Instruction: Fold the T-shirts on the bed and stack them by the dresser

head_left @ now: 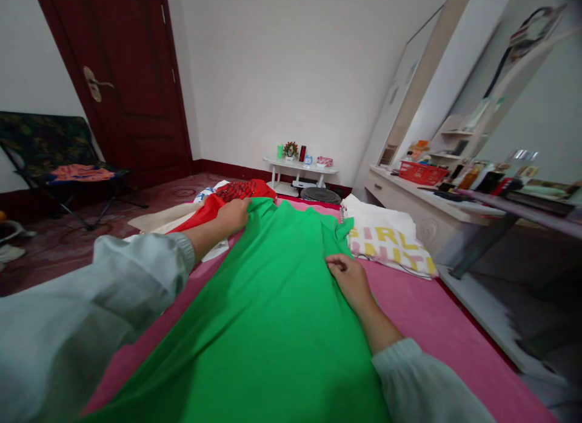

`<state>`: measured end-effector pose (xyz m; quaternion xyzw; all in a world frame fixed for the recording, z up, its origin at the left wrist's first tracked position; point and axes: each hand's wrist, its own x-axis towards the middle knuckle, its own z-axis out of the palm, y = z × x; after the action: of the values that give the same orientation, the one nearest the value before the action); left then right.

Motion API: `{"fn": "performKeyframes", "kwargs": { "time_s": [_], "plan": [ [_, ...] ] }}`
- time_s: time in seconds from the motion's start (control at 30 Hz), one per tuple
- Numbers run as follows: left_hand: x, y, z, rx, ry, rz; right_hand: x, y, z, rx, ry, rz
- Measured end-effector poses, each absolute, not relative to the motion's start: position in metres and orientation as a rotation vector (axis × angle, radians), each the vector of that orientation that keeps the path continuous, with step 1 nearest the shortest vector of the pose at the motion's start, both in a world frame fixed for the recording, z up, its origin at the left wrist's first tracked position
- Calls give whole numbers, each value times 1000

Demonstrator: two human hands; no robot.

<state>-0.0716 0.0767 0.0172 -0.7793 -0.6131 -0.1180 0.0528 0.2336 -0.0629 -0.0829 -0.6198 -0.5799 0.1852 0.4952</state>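
A long green shirt (282,302) lies spread over the pink bed cover (409,314), its near end running out of the bottom of the view. At its far left corner my left hand (234,216) is closed on the fabric. My right hand (350,276) pinches the shirt's right edge, below what looks like a short sleeve (343,228). Some creases run across the cloth. Both my arms are in pale grey-green sleeves.
A folded white garment with printed letters (386,232) lies on the right. Red clothes (248,189) and beige cloth (159,217) lie at the far left. Beyond stands a small white table (295,164); a dresser (409,199) is on the right, a folding chair (45,138) on the left.
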Motion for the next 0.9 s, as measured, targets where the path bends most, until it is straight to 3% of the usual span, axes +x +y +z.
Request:
{"fn": "performKeyframes", "kwargs": {
  "time_s": [0.27,0.43,0.6,0.9],
  "plan": [
    [-33,108,-19,-2320,-1863,-359,226,-65,-74,-1497,-1418,475],
    [-44,113,3,-2371,-1406,-178,226,-67,-74,-1495,-1418,475],
    [-61,118,12,-2327,-1386,-82,227,-66,-75,-1516,-1420,482],
    [32,37,-17,-2517,-1571,-337,229,-65,-75,-1467,-1342,498]
  ]
}}
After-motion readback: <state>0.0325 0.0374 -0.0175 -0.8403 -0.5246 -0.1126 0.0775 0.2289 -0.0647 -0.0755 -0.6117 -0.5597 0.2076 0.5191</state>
